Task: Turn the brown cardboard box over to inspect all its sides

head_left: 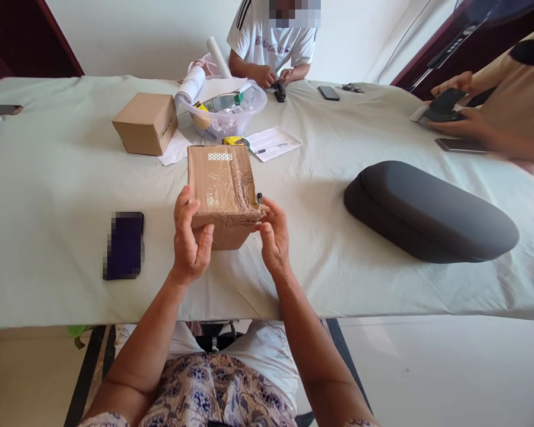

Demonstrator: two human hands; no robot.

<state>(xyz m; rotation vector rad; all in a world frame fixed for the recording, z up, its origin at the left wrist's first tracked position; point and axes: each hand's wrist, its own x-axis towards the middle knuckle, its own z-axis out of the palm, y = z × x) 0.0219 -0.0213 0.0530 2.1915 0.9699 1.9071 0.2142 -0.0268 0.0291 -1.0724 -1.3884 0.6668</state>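
Observation:
A taped cardboard box (220,184) stands in front of me near the table's front edge, with a dotted white label on top and crumpled tape along its right side. My left hand (190,240) grips its left front corner, thumb on the front face and fingers along the side. At the damaged right front corner, my right hand (273,234) holds the box with curled fingers. A small black object (260,198) shows by the right fingertips; its kind I cannot make out.
A second cardboard box (145,121), a clear plastic basin (253,107) with several items, a yellow tape measure (235,141) and a paper with a pen (273,144) lie beyond. A dark phone (124,245) is left, a long black case (431,210) right. Two people handle dark objects across the table.

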